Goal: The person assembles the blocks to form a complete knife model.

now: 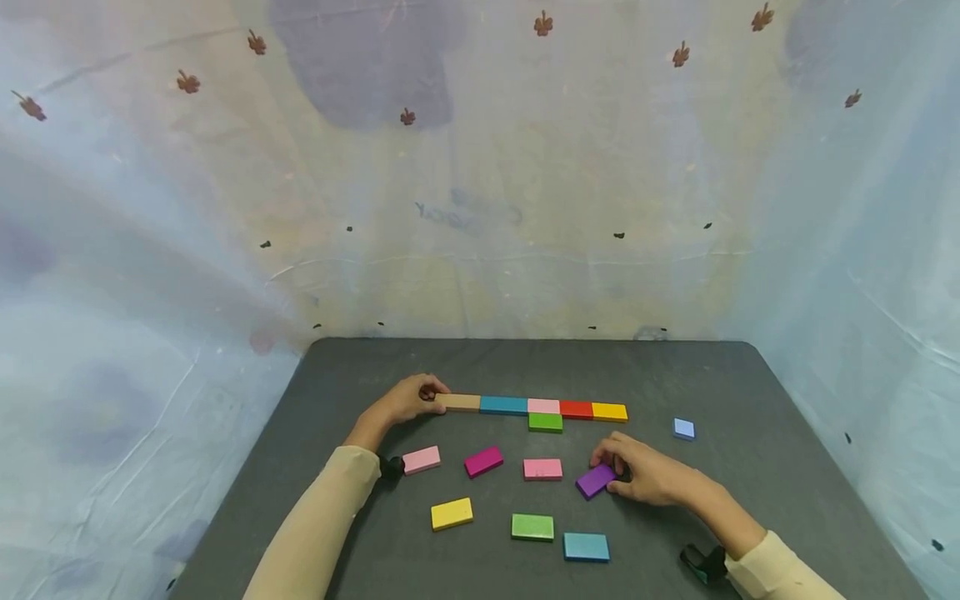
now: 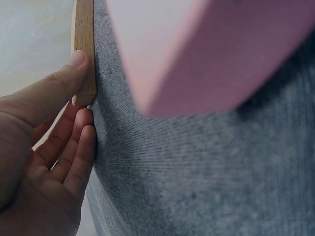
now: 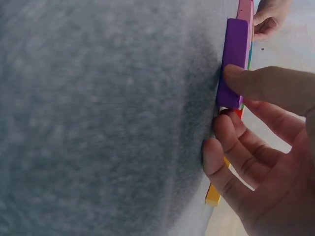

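Note:
A row of flat blocks runs across the table: a plain wooden block (image 1: 461,403) at the left end, then a blue block (image 1: 503,405), a pink block (image 1: 543,406), a red block (image 1: 576,409) and a yellow block (image 1: 610,412). One green block (image 1: 545,422) lies against the near side of the row's pink one. My left hand (image 1: 407,399) pinches the wooden block's left end, its thumb on the near face in the left wrist view. Closer to me, my right hand (image 1: 651,472) holds a purple block (image 1: 596,481) between thumb and fingers; it sits angled to the row.
Loose blocks lie nearer me: pale pink (image 1: 422,460), magenta (image 1: 483,462), pink (image 1: 542,470), yellow (image 1: 452,514), green (image 1: 532,527) and light blue (image 1: 587,547). A small pale blue block (image 1: 683,428) is at the right. Patterned sheeting (image 1: 480,183) surrounds the dark table (image 1: 720,383).

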### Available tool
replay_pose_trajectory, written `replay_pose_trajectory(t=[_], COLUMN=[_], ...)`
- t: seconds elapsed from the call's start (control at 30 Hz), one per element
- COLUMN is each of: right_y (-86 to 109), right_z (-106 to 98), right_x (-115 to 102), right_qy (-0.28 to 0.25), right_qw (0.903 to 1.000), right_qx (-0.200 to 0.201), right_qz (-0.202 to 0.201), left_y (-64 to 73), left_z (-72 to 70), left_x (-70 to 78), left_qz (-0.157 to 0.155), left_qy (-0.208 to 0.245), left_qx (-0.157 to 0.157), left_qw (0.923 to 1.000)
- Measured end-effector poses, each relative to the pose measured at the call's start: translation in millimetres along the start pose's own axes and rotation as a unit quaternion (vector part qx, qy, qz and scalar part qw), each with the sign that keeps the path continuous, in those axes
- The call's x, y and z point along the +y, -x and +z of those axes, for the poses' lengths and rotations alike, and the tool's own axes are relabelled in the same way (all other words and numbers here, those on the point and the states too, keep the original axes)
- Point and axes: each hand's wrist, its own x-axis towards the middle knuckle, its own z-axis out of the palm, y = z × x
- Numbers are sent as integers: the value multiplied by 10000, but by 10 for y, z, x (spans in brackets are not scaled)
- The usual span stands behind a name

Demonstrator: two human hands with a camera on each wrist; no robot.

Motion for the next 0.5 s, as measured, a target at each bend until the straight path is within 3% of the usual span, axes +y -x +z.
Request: replay_pose_trajectory(t=[0.27, 0.5], right_y=[4, -29], right_z=[-2, -16], right_x=[32, 27], right_qy=[83, 415], right_qw=[9996, 9956], right_qx=[272, 696], right_qz=[-27, 464], left_y=[-29, -32], left_z=[-2, 12], left_x=[-36, -53], left_qz=[61, 38], left_qy=[-18, -33], left_qx=[0, 3], left_qw=[10000, 10000])
